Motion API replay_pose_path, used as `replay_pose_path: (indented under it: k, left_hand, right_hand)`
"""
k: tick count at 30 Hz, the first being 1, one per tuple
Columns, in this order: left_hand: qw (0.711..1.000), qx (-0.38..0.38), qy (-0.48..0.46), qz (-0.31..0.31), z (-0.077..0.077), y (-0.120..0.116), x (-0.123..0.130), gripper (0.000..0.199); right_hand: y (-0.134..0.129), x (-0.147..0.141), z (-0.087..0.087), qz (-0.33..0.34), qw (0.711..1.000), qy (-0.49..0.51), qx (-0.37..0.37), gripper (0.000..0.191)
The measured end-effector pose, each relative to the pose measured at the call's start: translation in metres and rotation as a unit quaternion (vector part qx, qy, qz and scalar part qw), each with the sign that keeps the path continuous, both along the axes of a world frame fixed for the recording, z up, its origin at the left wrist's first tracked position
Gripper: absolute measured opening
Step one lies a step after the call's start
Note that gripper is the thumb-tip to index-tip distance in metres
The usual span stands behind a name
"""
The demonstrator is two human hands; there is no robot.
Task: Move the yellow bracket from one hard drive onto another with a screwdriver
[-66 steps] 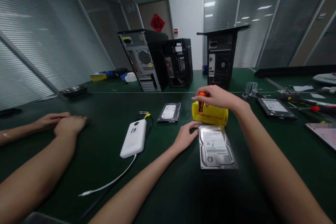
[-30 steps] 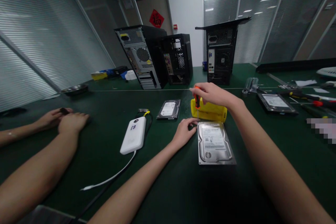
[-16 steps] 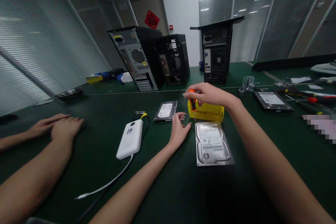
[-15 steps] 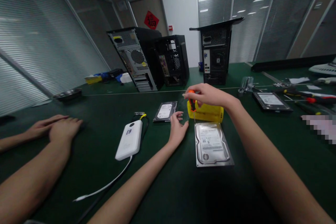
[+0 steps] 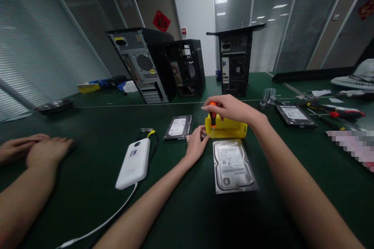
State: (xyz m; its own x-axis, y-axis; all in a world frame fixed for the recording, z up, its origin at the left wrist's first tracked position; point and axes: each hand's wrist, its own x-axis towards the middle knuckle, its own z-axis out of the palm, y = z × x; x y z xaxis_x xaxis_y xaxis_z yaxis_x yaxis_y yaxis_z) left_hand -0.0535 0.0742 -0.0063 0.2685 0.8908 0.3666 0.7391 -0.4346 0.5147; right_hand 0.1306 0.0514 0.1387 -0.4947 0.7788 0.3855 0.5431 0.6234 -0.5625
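My right hand is closed around the orange-and-black handle of a screwdriver, held upright with its tip pointing down at the top left corner of a silver hard drive. Whether the tip sits on a screw is too small to tell. Beside the shaft, my left hand rests low on the table with curled fingers and the thumb apart, near the left end of a yellow block. Nothing shows in its grasp. A second hard drive lies just left of my left hand.
A white power bank with a cable lies left of my forearm. Another person's hands rest at far left. Computer cases stand at the back. On the right are a third hard drive and pliers.
My left hand has moved closer to the yellow block and the screwdriver tip, its fingers more curled. The screwdriver stays upright in my right hand. The view has shifted slightly.
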Motion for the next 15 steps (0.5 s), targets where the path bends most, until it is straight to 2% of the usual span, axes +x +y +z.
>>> replay_pose_path:
  k: [5,15]
  left_hand:
    - [0.999,0.022,0.027,0.011,0.0021,-0.0037,0.0012,0.033]
    - [1.0,0.001,-0.004,0.0,0.0009,-0.0032,-0.0017,0.039]
  right_hand:
    - [-0.0015,-0.0077,-0.0007,-0.008,0.999,-0.016,0.038,0.037]
    - [-0.0005,-0.0107,-0.0039,0.001,1.0,-0.007,0.022,0.037]
